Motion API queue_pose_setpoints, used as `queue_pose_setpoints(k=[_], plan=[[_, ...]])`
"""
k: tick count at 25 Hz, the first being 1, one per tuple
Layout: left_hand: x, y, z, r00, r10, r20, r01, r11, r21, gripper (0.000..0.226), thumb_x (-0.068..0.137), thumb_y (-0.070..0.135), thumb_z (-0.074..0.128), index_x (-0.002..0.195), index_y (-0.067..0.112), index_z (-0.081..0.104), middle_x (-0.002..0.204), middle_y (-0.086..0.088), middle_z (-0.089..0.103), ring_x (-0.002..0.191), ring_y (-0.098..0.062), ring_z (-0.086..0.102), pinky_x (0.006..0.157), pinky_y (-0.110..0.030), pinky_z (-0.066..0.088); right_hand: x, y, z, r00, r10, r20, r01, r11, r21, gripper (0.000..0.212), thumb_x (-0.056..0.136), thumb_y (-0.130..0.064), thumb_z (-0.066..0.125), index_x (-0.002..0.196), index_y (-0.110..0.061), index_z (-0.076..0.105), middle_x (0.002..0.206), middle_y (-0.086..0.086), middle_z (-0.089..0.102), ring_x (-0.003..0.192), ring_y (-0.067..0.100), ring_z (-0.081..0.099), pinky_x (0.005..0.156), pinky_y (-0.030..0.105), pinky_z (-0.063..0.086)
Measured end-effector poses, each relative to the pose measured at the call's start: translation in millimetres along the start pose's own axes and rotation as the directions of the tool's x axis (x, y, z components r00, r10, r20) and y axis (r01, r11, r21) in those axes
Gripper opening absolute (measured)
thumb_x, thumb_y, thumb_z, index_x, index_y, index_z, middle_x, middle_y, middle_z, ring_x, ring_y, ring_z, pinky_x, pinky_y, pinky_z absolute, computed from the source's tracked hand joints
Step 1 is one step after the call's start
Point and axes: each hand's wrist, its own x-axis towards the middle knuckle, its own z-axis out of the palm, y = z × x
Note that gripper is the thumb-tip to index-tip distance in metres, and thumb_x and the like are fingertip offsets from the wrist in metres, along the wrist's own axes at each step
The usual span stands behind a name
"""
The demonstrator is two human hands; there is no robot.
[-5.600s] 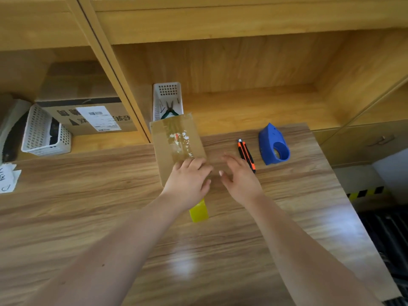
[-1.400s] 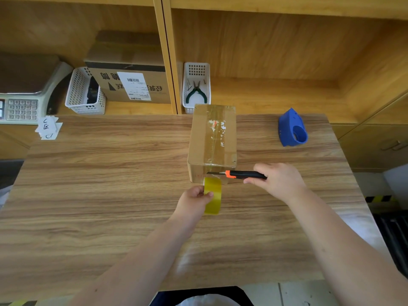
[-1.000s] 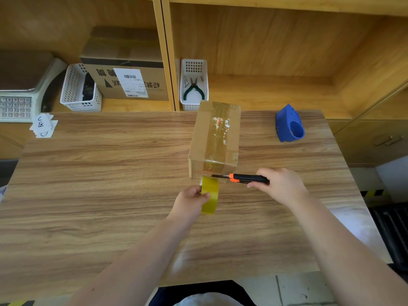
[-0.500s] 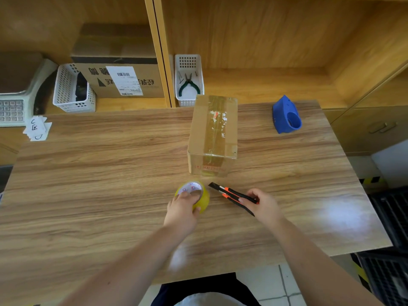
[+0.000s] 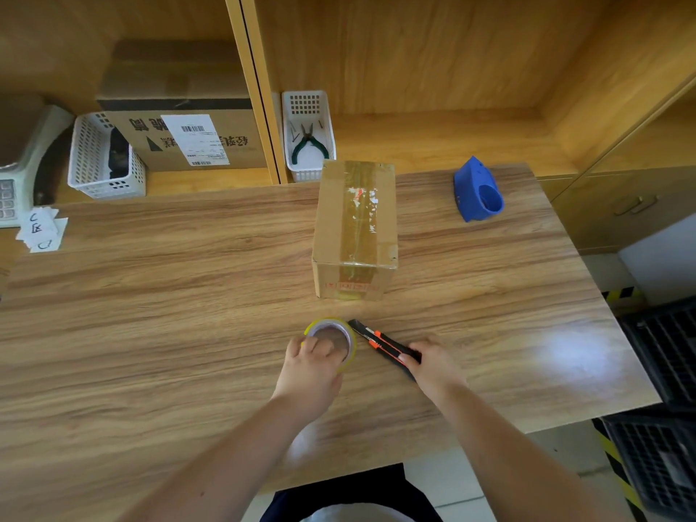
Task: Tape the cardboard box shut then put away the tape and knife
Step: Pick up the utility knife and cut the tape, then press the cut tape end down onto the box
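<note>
Tape now cut: box (image 5: 356, 220) sealed at 12. L hand (image 5: 309, 365) fingers grip roll (image 5: 333, 339) laid flat on desk (image 5: 150, 314); R hand (image 5: 433, 365) fingers clasp knife (image 5: 380, 342). Stowing next.

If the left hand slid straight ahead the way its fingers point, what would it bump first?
Probably the cardboard box. The left hand rests on the tape roll, fingers pointing up-table toward the box's near face; only bare tabletop lies between.

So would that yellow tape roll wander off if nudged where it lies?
Probably not: the tape roll lies flat on the table, left hand on it. On edge it would likely roll. Mostly hollow, so probably light.
</note>
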Motion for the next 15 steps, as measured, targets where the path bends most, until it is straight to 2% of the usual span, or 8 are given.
queue_pose_setpoints(k=[1,3,5,8,10,11,13,15], plan=[[2.2,-4.0,-4.3,0.997,-0.034,-0.075,0.030,0.998,-0.060,0.039,0.062,0.039,0.074,0.098,0.025,0.070,0.097,0.002,0.068,0.094,-0.027,0.065,0.096,-0.041,0.040,2.5,-0.7,-4.9,1.000,-0.019,0.020,0.019,1.000,-0.007,0.037,0.090,-0.036,0.061,0.121,-0.018,0.062,0.122,0.001,0.053,0.113,0.023,0.053,0.088,0.034,0.047],[8.7,-13.3,-18.7,0.968,-0.150,-0.200,0.115,0.977,-0.178,0.057,0.073,0.048,0.068,0.124,0.022,0.059,0.125,-0.005,0.061,0.119,-0.033,0.054,0.108,-0.048,0.035,5.1,-6.3,-18.4,0.998,-0.064,0.020,0.064,0.998,0.001,0.056,0.086,-0.037,0.064,0.138,-0.025,0.046,0.139,0.000,0.045,0.129,0.021,0.042,0.101,0.038,0.042],[17.2,-22.2,-38.7,0.919,-0.265,-0.293,0.170,0.935,-0.312,0.084,0.076,0.053,0.067,0.145,0.016,0.035,0.146,-0.012,0.043,0.140,-0.037,0.032,0.116,-0.050,0.024,6.3,-21.9,-36.3,0.989,-0.117,-0.092,0.123,0.991,0.059,0.073,0.085,-0.039,0.067,0.146,-0.027,0.029,0.149,-0.001,0.034,0.137,0.021,0.031,0.107,0.041,0.037],[36.8,-29.2,-75.4,0.877,-0.221,-0.427,0.082,0.944,-0.320,0.106,0.077,0.062,0.063,0.153,0.015,0.007,0.162,-0.016,0.012,0.150,-0.036,0.000,0.121,-0.047,0.007,11.1,-55.5,-64.6,0.922,-0.240,-0.302,0.286,0.951,0.118,0.085,0.087,-0.047,0.061,0.152,-0.023,0.011,0.161,0.002,0.015,0.145,0.023,0.017,0.116,0.041,0.022],[60.3,-29.1,-100.3,0.918,-0.122,-0.378,0.045,0.977,-0.207,0.103,0.081,0.071,0.049,0.154,0.019,-0.002,0.162,-0.009,-0.012,0.147,-0.032,-0.021,0.120,-0.045,-0.009,18.5,-79.9,-79.6,0.862,-0.370,-0.346,0.396,0.918,0.005,0.087,0.090,-0.055,0.050,0.153,-0.021,0.002,0.163,-0.002,-0.002,0.150,0.020,0.002,0.118,0.038,0.009],[72.8,-28.1,-109.6,0.944,-0.071,-0.322,0.032,0.992,-0.125,0.100,0.082,0.075,0.039,0.154,0.021,-0.004,0.160,-0.006,-0.020,0.144,-0.031,-0.028,0.118,-0.045,-0.014,23.0,-90.7,-84.3,0.845,-0.428,-0.319,0.428,0.901,-0.075,0.086,0.091,-0.057,0.045,0.154,-0.021,-0.002,0.162,-0.004,-0.009,0.150,0.018,-0.005,0.118,0.036,0.004],[94.1,-28.6,-119.0,0.981,0.003,-0.192,0.003,1.000,0.029,0.097,0.082,0.079,0.023,0.154,0.022,-0.006,0.161,-0.002,-0.022,0.143,-0.028,-0.031,0.118,-0.049,-0.015,32.4,-105.6,-86.5,0.832,-0.507,-0.225,0.464,0.858,-0.219,0.080,0.094,-0.056,0.034,0.153,-0.019,-0.005,0.160,-0.005,-0.016,0.148,0.016,-0.016,0.120,0.037,-0.001],[107.7,-33.3,-119.0,0.995,0.033,-0.089,-0.023,0.994,0.109,0.096,0.080,0.081,0.012,0.154,0.024,-0.008,0.163,0.002,-0.016,0.145,-0.024,-0.027,0.118,-0.051,-0.013,40.7,-111.8,-83.2,0.832,-0.532,-0.159,0.478,0.831,-0.284,0.074,0.094,-0.053,0.024,0.153,-0.018,-0.004,0.160,-0.005,-0.015,0.145,0.014,-0.020,0.122,0.040,0.002]])
